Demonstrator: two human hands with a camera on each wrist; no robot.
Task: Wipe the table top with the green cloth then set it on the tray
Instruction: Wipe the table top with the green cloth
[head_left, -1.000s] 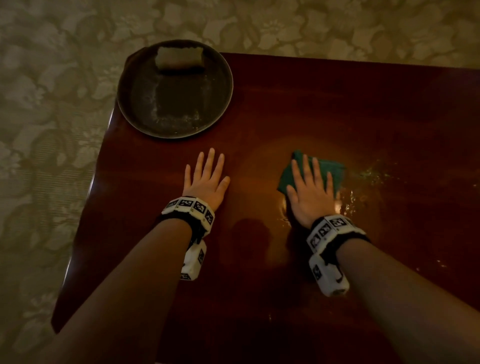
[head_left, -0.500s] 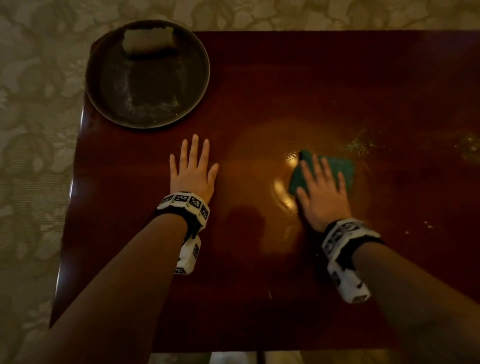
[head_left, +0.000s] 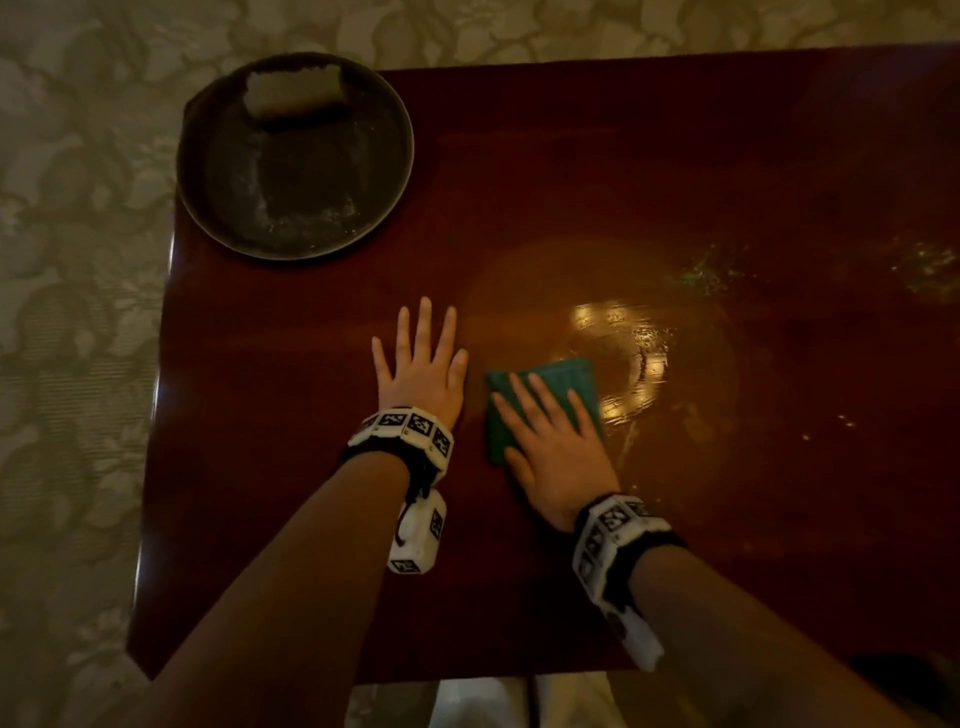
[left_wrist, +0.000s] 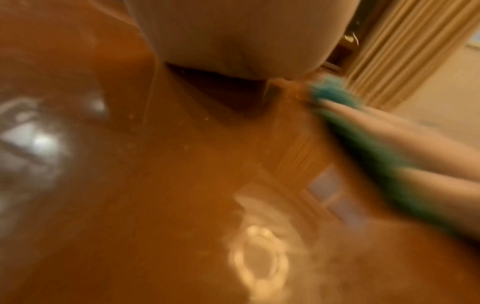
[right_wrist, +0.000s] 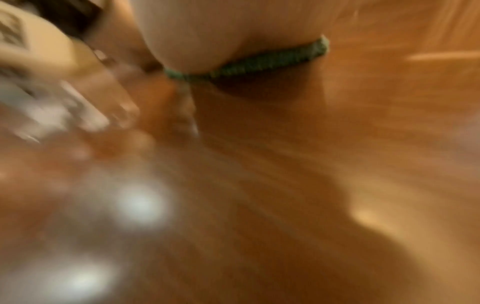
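Pressing flat on the green cloth (head_left: 563, 382), the right hand (head_left: 558, 447) is seen with fingers straight and spread; nothing is gripped, the cloth is only held down under the palm and fingers. The cloth is laid folded on the table top (head_left: 675, 156), near its middle, just right of the left hand (head_left: 423, 371). That hand is laid flat on the bare wood, fingers extended, holding nothing. Wet curved streaks (head_left: 631, 340) are noted on the wood just beyond the cloth. 1 round dark tray (head_left: 218, 197) is placed at the far left corner of the table, well apart from the cloth. 1 pale block (head_left: 296, 93) is carried on the tray's far side. Green specks (head_left: 698, 275) are scattered farther right. Both wrist views are blurred; a thin green edge (right_wrist: 249, 63) is shown under the right palm.
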